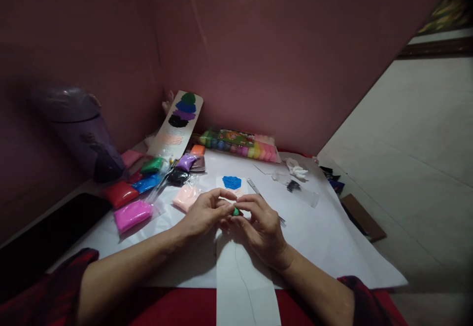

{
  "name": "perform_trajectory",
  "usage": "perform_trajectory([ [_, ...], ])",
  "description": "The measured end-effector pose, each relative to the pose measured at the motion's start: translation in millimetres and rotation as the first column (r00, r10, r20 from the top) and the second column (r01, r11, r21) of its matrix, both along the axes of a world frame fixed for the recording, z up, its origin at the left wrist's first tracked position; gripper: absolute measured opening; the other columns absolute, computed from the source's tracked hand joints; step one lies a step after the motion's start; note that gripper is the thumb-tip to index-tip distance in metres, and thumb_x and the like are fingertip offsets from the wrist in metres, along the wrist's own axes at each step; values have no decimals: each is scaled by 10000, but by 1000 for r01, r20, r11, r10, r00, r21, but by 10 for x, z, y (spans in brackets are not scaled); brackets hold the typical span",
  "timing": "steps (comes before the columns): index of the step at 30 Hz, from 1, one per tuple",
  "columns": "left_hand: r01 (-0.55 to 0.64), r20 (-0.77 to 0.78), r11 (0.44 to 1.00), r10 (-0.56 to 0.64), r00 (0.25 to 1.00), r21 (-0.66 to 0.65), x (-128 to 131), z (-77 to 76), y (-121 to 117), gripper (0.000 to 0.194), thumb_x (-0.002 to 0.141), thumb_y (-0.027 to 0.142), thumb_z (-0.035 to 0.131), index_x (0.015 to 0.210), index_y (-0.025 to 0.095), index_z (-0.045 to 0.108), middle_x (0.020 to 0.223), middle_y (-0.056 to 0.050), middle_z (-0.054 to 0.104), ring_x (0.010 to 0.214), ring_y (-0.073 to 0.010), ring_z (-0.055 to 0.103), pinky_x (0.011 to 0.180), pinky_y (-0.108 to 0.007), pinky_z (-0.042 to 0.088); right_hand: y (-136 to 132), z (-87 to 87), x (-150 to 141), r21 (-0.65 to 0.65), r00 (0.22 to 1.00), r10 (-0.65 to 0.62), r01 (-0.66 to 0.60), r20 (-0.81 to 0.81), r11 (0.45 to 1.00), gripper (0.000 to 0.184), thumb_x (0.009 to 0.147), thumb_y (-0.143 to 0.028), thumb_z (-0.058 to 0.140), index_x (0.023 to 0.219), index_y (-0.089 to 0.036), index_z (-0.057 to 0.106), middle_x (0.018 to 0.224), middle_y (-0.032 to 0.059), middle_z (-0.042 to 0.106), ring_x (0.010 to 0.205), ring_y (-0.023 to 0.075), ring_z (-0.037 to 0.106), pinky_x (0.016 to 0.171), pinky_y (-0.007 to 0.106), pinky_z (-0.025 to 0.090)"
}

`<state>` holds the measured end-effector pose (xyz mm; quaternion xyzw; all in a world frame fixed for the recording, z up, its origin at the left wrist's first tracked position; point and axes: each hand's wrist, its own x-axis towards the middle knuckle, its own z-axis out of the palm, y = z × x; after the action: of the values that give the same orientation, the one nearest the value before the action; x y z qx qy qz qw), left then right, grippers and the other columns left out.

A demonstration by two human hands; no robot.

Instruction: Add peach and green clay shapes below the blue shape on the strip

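Observation:
A small lump of green modelling clay (235,211) is pinched between the fingertips of my left hand (209,210) and my right hand (264,225). Both hands are closed round it, just above a long white card strip (246,291). A thin curved pencil line runs down the strip. At its far end lies a patch of blue clay (232,182), with pale peach marks just below it, partly covered by my fingers. To the right of the blue patch rests a slim metal tool (254,186), its lower part hidden behind my right hand.
Clay packets, including a pink one (133,216) and a peach one (186,197), lie left. Behind them leans a decorated card strip (181,126). A multicoloured clay pack (240,144) lies by the wall. A purple bottle (83,133) stands left; crumpled tissue (296,169) lies right.

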<state>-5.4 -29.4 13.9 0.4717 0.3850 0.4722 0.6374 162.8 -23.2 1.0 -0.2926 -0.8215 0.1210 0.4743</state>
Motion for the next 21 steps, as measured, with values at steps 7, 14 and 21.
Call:
perform_trajectory([
  [7, 46, 85, 999, -47, 995, 5, 2, 1, 7, 481, 584, 314, 819, 940, 122, 558, 665, -10, 632, 531, -113, 580, 518, -230, 455, 3, -3, 2, 1, 1000, 12, -12, -11, 1000, 172, 810, -128, 580, 963, -207, 590, 984, 78, 614, 918, 207, 613, 733, 354, 558],
  [14, 49, 73, 999, -47, 996, -24, -16, -44, 22, 477, 652, 383, 769, 1003, 127, 571, 646, -17, 633, 499, -128, 584, 515, -254, 458, -1, 8, -4, -18, 999, 13, -13, -42, 1000, 145, 807, -126, 587, 926, -205, 611, 984, 83, 622, 900, 202, 617, 647, 308, 555],
  [21, 14, 100, 999, -9, 995, -50, -3, -20, 5, 463, 666, 357, 766, 1013, 115, 576, 641, -18, 634, 512, -104, 567, 539, -235, 451, -10, 20, -2, -47, 999, 37, -38, -31, 998, 149, 814, -145, 587, 951, -198, 612, 996, 91, 616, 911, 202, 611, 671, 317, 559],
])
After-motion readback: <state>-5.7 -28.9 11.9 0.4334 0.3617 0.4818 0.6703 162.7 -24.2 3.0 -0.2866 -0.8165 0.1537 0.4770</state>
